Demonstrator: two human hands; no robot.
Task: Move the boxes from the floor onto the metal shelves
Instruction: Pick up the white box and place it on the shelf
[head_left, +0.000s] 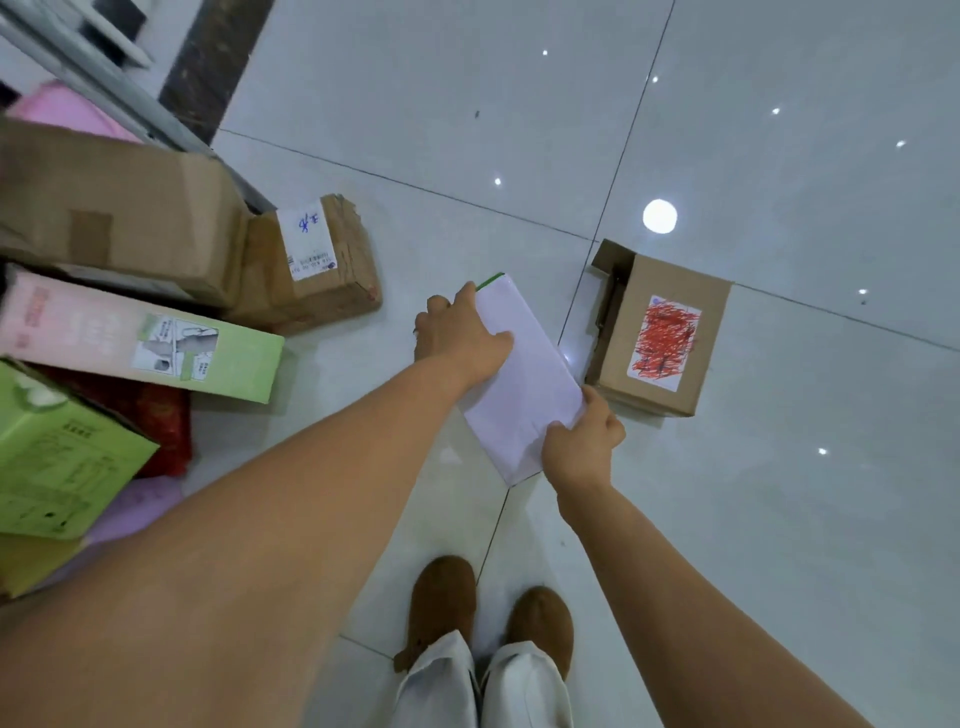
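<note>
Head view. Left hand (462, 338) grips the far end of the white box (524, 384), fingers curled over its edge. Right hand (582, 441) pinches the near corner. The box sits over the floor tiles (779, 493), apparently lifted clear, just beside a cardboard box (665, 338).

Judgement: flat, thin and stiff, probably light. The smooth faces may slip, so hold it by opposite ends, as it is held now.

Writing:
- White box: blank, with a green strip on the far edge.
- Cardboard box: label scribbled over in red.
- Second cardboard box (311, 254): blue handwriting and a barcode, both illegible.
</note>
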